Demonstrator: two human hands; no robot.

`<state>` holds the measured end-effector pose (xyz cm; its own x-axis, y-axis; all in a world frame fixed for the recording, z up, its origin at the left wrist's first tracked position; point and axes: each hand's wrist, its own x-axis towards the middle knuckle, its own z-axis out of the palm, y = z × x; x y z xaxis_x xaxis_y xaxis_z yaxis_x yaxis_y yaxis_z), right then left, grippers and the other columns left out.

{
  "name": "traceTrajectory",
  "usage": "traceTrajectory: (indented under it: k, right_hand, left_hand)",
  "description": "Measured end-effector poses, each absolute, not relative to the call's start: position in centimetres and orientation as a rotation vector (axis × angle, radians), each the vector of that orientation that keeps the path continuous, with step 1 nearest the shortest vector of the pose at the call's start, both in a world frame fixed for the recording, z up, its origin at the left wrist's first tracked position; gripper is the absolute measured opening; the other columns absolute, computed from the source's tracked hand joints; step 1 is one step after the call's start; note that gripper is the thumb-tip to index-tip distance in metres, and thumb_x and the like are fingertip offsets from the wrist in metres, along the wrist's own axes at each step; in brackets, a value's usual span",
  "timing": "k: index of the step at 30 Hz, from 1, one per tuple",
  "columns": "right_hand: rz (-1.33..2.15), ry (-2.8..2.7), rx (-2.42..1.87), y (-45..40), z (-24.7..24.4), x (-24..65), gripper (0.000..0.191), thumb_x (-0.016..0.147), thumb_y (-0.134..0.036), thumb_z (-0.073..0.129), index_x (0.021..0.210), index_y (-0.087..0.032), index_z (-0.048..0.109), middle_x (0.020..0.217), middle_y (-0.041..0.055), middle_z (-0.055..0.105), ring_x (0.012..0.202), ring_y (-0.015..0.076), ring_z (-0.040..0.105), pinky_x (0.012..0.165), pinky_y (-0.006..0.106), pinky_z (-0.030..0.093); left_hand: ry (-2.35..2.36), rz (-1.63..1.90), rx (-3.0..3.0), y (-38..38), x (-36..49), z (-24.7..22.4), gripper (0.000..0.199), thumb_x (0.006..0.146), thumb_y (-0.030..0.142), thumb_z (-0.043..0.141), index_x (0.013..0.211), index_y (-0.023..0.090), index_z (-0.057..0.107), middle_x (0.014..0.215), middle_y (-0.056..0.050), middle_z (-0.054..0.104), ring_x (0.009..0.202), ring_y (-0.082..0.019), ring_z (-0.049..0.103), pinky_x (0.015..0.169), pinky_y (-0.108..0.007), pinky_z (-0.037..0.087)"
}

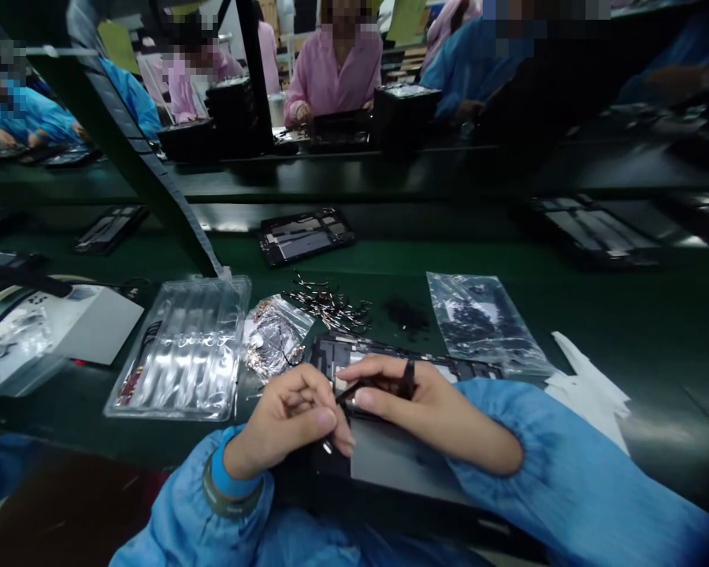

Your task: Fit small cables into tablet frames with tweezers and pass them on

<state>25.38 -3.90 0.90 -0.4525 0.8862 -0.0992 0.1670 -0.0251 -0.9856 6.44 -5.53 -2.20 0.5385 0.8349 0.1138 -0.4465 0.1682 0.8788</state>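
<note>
Black tool (pixel 350 392) juts leftward from the right-hand grip (pixel 428 400)

We note blue sleeves (pixel 567 465), both w/ gathered cuffs, + L wrist: bright-blue band (pixel 230 476) & dull grey-green band (pixel 228 502) adj.

Slim black tool (pixel 352 390), held at a slant, opened black-and-grey device (pixel 390 455), lying flat beneath
</note>
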Motion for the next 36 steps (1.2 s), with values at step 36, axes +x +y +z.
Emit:
traceTrajectory:
  k: [36]
  right_hand:
    - [0.108, -2.237, -0.858, -5.5, 0.8, 27.3, 0.013, 0.092, -0.019, 0.050, 0.090, -0.017, 0.063, 0.074, 0.0047, 0.065, 0.066, 0.0154, 0.061, 0.057, 0.025, 0.048]
  left_hand:
    - [1.227, 0.978, 0.664, -5.9, 3.8, 0.3, 0.040, 0.049, 0.042, 0.087, 0.073, 0.013, 0.071, 0.064, -0.003, 0.069, 0.057, -0.010, 0.064, 0.055, -0.014, 0.052]
